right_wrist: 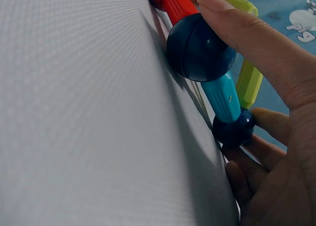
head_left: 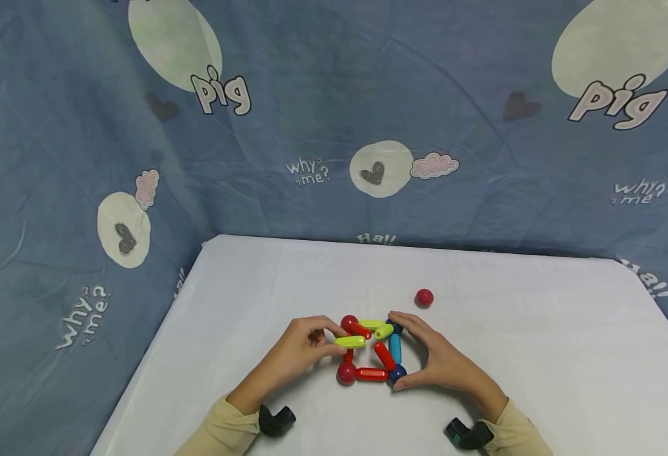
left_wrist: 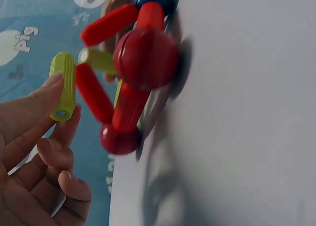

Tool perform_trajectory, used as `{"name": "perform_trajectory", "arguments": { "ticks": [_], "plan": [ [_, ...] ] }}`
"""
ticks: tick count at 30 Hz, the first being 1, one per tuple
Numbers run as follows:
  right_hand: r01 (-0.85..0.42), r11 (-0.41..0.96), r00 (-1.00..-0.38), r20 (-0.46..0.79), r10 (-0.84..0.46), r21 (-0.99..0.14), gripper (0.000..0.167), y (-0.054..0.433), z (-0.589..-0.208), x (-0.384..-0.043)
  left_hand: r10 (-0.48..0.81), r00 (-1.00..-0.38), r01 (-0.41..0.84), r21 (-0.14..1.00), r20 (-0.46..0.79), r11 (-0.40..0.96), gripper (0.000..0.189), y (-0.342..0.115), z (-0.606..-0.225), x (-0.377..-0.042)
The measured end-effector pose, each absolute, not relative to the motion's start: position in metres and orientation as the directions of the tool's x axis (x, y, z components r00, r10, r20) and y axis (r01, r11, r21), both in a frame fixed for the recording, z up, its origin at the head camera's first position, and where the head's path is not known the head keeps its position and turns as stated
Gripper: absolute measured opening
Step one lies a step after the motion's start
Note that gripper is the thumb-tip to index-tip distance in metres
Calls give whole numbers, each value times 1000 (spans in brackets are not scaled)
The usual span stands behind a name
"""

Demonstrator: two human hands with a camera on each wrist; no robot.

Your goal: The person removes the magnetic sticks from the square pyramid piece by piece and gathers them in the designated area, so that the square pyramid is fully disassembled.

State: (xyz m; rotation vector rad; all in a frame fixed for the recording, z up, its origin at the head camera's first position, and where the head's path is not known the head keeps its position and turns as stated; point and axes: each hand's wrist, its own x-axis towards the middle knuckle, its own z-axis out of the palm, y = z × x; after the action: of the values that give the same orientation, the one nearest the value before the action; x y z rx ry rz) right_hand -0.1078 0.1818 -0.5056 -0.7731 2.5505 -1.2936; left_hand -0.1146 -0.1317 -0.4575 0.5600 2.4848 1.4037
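Note:
On the white table lies a square frame of magnetic rods and balls, with two red balls on its left and two dark blue balls on its right. Red rods [head_left: 371, 375], a light blue rod [head_left: 395, 349] and a yellow-green rod [head_left: 372, 324] link them. From three corners other rods stick up. My left hand [head_left: 305, 341] pinches a loose yellow-green rod [left_wrist: 69, 87] between thumb and fingers, above the frame's left side and apart from it. With my right hand [head_left: 446, 360] I hold the frame's right side, thumb on the front blue ball [right_wrist: 197, 48], fingers at the back blue ball [right_wrist: 234, 127].
A single red ball [head_left: 424, 297] lies on the table behind the frame. Black wrist mounts [head_left: 277, 421] sit at both sleeves. A blue printed cloth [head_left: 334, 114] hangs behind the white table [head_left: 567, 354] and along its left side.

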Motion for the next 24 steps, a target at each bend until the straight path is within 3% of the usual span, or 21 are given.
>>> {"name": "perform_trajectory", "arguments": {
  "ticks": [24],
  "plan": [
    [-374,495,-849,75,-522,-785,108,181,-505,-108,249,-967,185,804,48,566,23,-206,-480,-153]
  ]
}}
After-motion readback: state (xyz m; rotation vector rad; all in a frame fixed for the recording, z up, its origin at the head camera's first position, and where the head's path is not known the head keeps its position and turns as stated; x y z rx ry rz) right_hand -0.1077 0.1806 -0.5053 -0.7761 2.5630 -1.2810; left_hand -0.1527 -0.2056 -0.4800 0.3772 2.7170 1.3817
